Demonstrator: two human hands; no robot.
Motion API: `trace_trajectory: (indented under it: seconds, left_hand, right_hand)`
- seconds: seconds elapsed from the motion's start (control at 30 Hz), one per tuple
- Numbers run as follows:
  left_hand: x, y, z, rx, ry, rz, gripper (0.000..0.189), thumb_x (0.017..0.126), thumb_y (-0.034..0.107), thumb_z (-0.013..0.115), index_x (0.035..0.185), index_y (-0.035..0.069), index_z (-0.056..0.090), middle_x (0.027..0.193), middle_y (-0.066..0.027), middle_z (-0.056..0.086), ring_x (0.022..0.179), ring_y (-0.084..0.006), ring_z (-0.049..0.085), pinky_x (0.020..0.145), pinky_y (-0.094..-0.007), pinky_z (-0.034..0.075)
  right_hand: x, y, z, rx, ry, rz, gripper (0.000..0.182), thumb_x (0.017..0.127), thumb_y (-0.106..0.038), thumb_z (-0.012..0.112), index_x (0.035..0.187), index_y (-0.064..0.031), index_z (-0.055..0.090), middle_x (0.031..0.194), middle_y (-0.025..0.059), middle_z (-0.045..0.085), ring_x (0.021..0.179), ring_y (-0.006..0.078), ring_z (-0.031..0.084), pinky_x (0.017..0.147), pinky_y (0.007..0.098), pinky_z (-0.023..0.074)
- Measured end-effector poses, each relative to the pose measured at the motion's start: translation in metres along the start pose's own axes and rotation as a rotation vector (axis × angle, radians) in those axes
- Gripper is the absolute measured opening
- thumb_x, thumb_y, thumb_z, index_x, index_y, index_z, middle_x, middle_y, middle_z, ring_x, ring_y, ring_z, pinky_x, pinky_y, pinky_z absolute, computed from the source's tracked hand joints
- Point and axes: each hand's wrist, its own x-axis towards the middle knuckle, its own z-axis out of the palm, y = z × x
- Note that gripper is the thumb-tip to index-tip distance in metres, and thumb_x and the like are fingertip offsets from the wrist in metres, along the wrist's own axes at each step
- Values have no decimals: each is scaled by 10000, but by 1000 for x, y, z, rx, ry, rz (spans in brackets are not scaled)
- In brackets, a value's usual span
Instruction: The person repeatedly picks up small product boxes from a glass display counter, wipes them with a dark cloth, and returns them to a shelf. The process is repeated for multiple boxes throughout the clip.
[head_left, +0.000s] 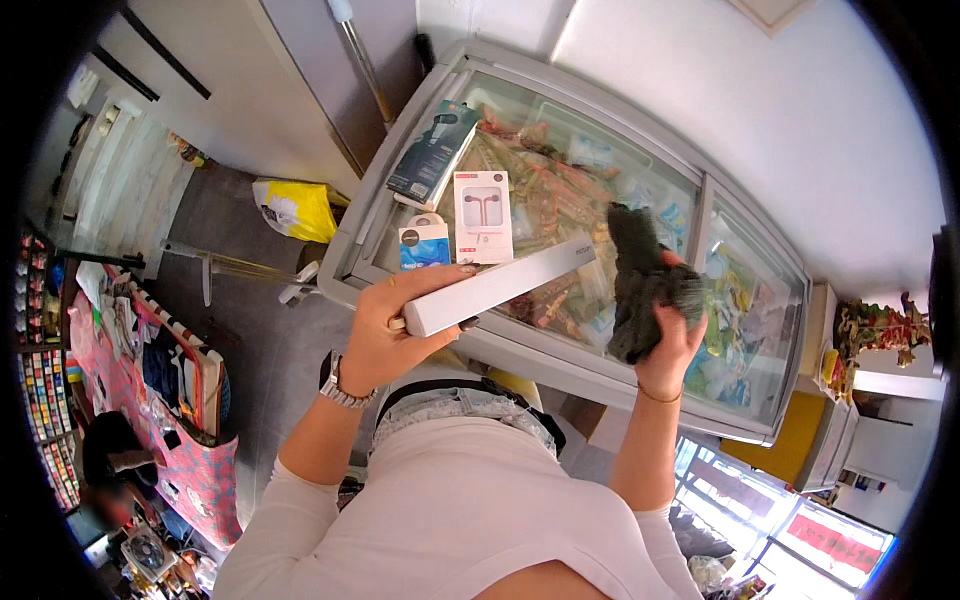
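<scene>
My left hand grips one end of a long white box, which bears small writing at its far end. A dark, crumpled cloth is bunched in my right hand, blurred at its edge. Both hands are above the glass top of a chest freezer. On the left part of that glass lie a dark earphone box on top of a pale one, a white earphone box with red earphones pictured, and a small blue and white box.
Packaged frozen goods show through the glass. A yellow and white bag sits on the floor at left. Beyond it stands a table with a pink patterned cloth, near a person. A metal pole leans behind the freezer.
</scene>
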Motion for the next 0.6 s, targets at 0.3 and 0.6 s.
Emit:
trace_trajectory:
  seconds: [0.3, 0.6]
  left_hand:
    - [-9, -6, 24, 266, -88, -65, 387, 710, -6, 678, 1094, 18, 637, 1040, -134, 669, 950, -239, 656, 839, -311, 503]
    - [-25, -14, 23, -39, 105, -75, 328, 769, 3, 695, 1087, -22, 622, 1049, -120, 659, 927, -176, 636, 829, -280, 496]
  right_hand:
    - [-26, -16, 82, -555, -478, -509, 531, 470, 53, 616, 999, 2, 617, 1019, 142, 613, 952, 338, 540, 859, 426, 445]
    - [-16, -4, 80, -681, -381, -640, 445, 526, 30, 633, 968, -15, 637, 1023, 126, 624, 932, 319, 546, 835, 396, 452]
